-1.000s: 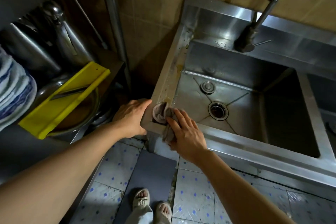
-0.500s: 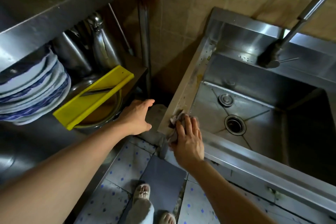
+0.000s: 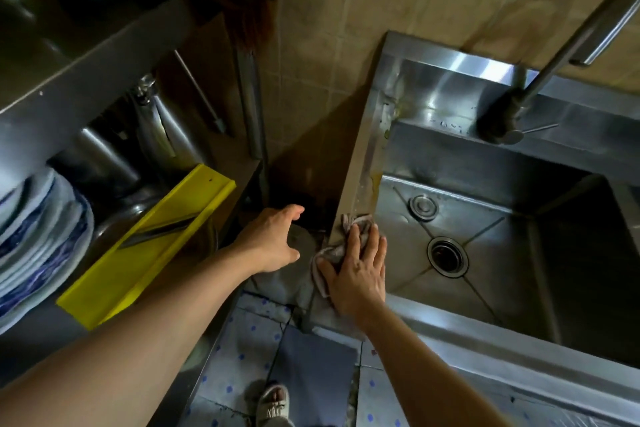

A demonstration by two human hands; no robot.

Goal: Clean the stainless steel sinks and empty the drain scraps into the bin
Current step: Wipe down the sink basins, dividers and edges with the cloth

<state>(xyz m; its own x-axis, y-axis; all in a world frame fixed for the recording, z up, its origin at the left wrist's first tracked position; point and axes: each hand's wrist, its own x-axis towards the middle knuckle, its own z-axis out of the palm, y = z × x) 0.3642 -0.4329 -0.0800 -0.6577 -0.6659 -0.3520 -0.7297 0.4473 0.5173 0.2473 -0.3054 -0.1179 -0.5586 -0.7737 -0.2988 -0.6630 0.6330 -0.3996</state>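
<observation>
Head view, right hand (image 3: 356, 270) flat on crumpled cloth (image 3: 341, 246), steel sink (image 3: 363, 163) rim

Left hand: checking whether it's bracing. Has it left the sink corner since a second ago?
Yes. The left hand has moved left, off the sink rim.

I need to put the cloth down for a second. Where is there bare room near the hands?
The sink basin floor is bare around the drain and the plug; the far ledge left of the faucet is also free. The left rim is narrow, with the right hand pressing the cloth there. The shelf with plates and yellow slicer is crowded.
</observation>
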